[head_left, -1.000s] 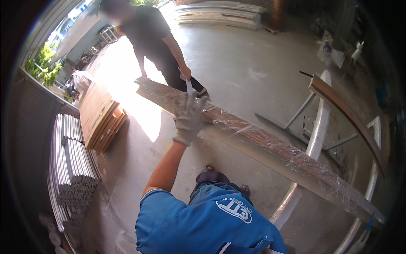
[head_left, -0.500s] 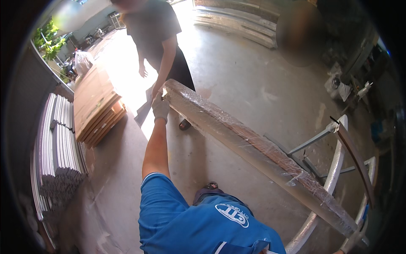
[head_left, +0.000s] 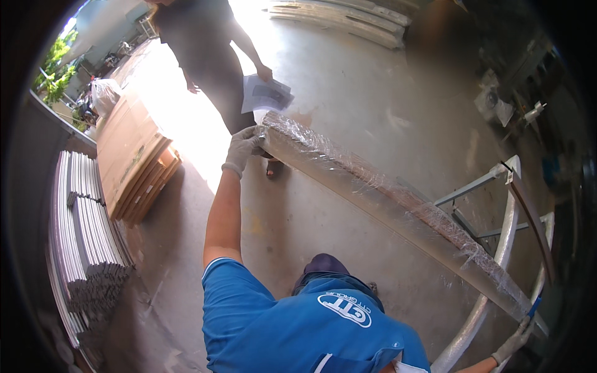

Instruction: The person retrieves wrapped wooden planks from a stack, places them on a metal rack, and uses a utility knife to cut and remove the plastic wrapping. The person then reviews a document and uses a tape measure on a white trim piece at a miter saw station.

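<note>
1. Holding a long, plastic-wrapped beam point(head_left: 385, 202) aslant across the middle of the view, pointing its far end up toward ten o'clock and running its long axis back down toward four.
2. Gripping that far end, just off centre toward eleven o'clock, with the left hand point(head_left: 242, 149), and firmly too, with gloved fingers bent over the edge.
3. Reaching in at four o'clock with the right hand point(head_left: 513, 345), also gloved, up against the lower end beside a small blue strip point(head_left: 533, 306); cannot tell how far closed in the fingers, too small and dim there.
4. Sitting a touch farther toward three o'clock, beam ends and all, than half a second ago.
5. Seeing a co-worker's hand point(head_left: 265, 73) well clear of the left glove now, after crowding it half a second ago, and holding paper sheets point(head_left: 264, 94) near half past eleven.
6. Glinting along crinkled clear film, over a brown, wood-toned upper face and a smooth, dull grey-beige side; long, straight and squared in shape.
7. Crossing above a round, film-wrapped tube point(head_left: 476, 323) near four o'clock, with a brown curved bar point(head_left: 530, 211) beyond, near three.
8. Stacked between eight and ten o'clock: slim, silver-white profiles point(head_left: 93, 230) and flat brown panels point(head_left: 134, 155).
</note>
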The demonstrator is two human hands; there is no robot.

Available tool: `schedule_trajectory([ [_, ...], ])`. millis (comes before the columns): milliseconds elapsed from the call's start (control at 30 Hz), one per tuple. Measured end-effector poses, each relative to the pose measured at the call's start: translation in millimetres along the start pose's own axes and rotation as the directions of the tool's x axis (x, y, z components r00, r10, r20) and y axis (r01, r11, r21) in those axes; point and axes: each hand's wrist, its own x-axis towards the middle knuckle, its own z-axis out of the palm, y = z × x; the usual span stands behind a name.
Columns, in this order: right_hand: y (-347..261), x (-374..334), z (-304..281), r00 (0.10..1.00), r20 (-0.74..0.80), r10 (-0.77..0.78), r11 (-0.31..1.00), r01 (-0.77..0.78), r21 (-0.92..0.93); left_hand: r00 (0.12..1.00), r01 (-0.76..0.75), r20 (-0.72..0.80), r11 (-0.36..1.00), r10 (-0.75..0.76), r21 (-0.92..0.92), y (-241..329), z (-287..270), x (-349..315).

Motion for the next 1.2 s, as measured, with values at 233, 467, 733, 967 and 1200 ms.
schedule_trajectory([
  [233,-65,-30,33,1.0,0.007,0.024,0.973,-0.025,0.23,0.972,0.215,-0.049,0.784,-0.23,0.582,-51,21,-70],
  [467,-127,-43,87,0.973,0.205,0.101,0.856,-0.191,0.481,0.563,-0.496,0.205,0.129,0.8,0.859,33,103,-111],
  [733,-208,-80,139,0.91,0.4,-0.114,0.9,-0.076,0.43,0.437,-0.793,0.449,0.098,0.779,0.601,85,131,-54],
  [967,-229,-79,184,0.889,0.19,-0.417,0.908,0.395,0.142,0.729,-0.675,0.292,0.575,0.62,0.463,104,162,41],
  [1200,-225,-69,182,0.834,0.403,-0.376,0.915,0.266,0.304,0.919,-0.307,0.394,0.627,0.0,0.716,93,111,52],
])
